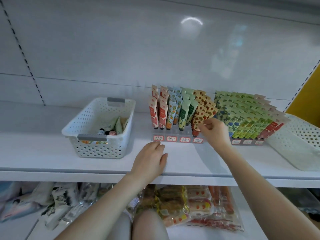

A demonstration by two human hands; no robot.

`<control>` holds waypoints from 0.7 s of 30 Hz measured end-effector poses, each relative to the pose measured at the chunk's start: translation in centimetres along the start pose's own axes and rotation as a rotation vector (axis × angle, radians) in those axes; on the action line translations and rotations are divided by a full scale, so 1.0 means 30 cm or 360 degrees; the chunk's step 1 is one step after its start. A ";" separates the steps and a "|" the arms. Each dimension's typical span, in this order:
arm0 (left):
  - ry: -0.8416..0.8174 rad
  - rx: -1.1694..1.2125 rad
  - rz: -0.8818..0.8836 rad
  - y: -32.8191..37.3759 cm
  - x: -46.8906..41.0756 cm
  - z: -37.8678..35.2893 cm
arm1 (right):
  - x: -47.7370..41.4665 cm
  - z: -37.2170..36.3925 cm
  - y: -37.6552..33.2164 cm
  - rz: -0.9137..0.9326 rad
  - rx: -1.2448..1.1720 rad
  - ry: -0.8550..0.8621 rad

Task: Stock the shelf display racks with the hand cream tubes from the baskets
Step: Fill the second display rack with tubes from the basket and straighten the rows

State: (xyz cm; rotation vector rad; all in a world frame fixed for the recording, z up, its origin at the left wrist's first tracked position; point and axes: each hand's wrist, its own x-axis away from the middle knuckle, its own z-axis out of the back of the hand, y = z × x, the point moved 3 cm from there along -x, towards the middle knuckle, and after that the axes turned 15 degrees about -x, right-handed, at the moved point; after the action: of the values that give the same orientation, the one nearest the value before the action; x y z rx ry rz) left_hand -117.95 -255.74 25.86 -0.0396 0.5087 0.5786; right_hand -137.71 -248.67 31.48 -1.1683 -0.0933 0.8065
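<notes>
Right hand point(215, 131) pinching an orange strawberry-print hand cream tube point(196, 122) at frame centre (rightmost row of the clear acrylic rack point(176, 138)), left hand point(150, 159) flat, fingers relaxed, on the white shelf point(52, 153)

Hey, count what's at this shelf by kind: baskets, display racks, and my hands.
Baskets: 2, left basket and right basket
Display racks: 2, left rack and right rack
Hands: 2, left hand, and right hand pinching a strawberry tube
Total: 6

Right hand point(215, 130) pinches orange tube point(196, 118) — left hand point(149, 161) on shelf point(187, 160).
</notes>
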 end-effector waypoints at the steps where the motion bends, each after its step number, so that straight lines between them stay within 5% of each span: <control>1: 0.0059 0.0061 0.0019 -0.010 -0.003 0.045 | 0.005 -0.003 -0.032 0.0038 -0.0019 -0.0003; 8: 0.0307 0.0126 0.0319 -0.263 -0.050 0.356 | 0.002 -0.185 -0.303 0.0241 -0.0256 -0.0364; 15: -0.0477 -0.0226 0.0737 -0.563 -0.124 0.302 | -0.036 -0.480 -0.483 0.0103 -0.0169 -0.0845; 21: -0.1031 -0.0340 0.0758 -0.640 -0.202 0.179 | -0.080 -0.735 -0.524 0.0120 0.0539 -0.1091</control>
State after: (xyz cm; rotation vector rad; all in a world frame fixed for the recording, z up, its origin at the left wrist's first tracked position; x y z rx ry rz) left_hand -109.68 -274.05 31.42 0.0682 -0.1874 1.0588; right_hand -121.18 -269.71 36.26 -0.5432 -0.4613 1.2122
